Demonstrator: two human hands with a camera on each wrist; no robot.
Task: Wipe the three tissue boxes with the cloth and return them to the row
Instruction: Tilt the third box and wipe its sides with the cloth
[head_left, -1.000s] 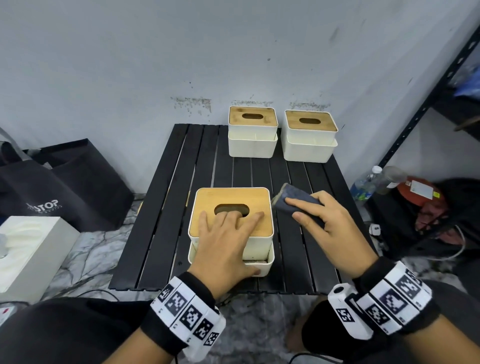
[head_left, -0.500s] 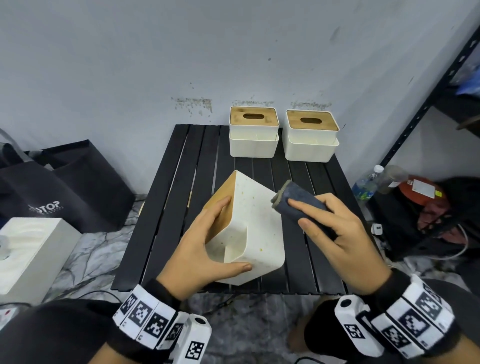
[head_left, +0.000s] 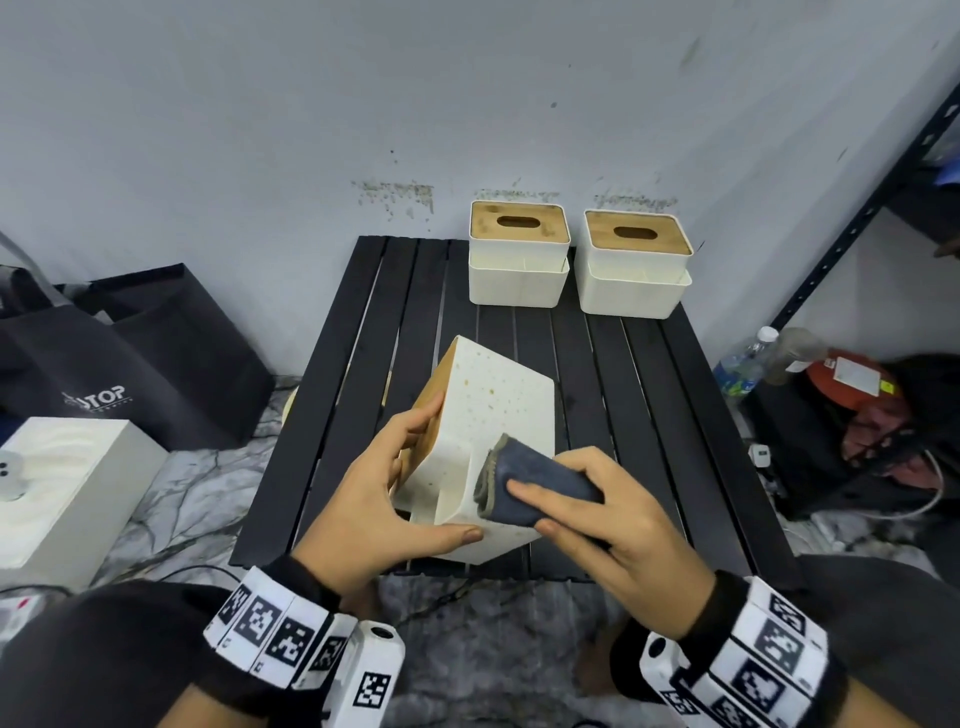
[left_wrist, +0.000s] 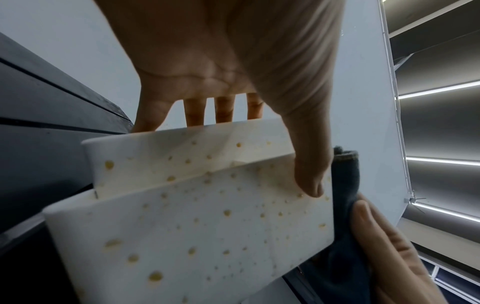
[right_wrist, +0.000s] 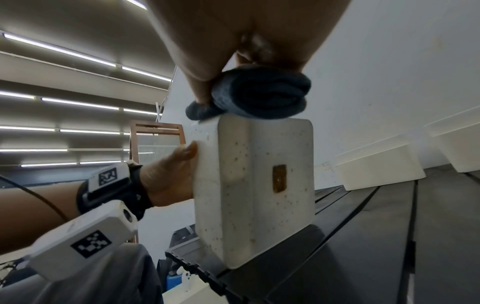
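A white tissue box (head_left: 493, 415) with a wooden lid stands tipped on its side at the front of the black slatted table (head_left: 649, 415), its speckled, stained wall facing up. My left hand (head_left: 384, 493) grips it, fingers on the lid side and thumb on the near wall (left_wrist: 197, 226). My right hand (head_left: 613, 530) holds a folded dark blue cloth (head_left: 524, 483) pressed on the box's upper wall (right_wrist: 254, 185), and the cloth (right_wrist: 259, 94) bunches under the fingers. Two more white boxes, one (head_left: 517, 260) beside the other (head_left: 634, 265), stand upright at the back by the wall.
A black bag (head_left: 130, 364) and a white carton (head_left: 57, 493) sit on the floor to the left. A metal shelf post (head_left: 857, 218) rises at the right, with bottles (head_left: 748, 364) and clutter below it. The back left of the table is bare slats.
The near box went from flat under my left palm to tipped on its side in my left hand's grip. My right hand brought the cloth from beside the box onto its upturned wall.
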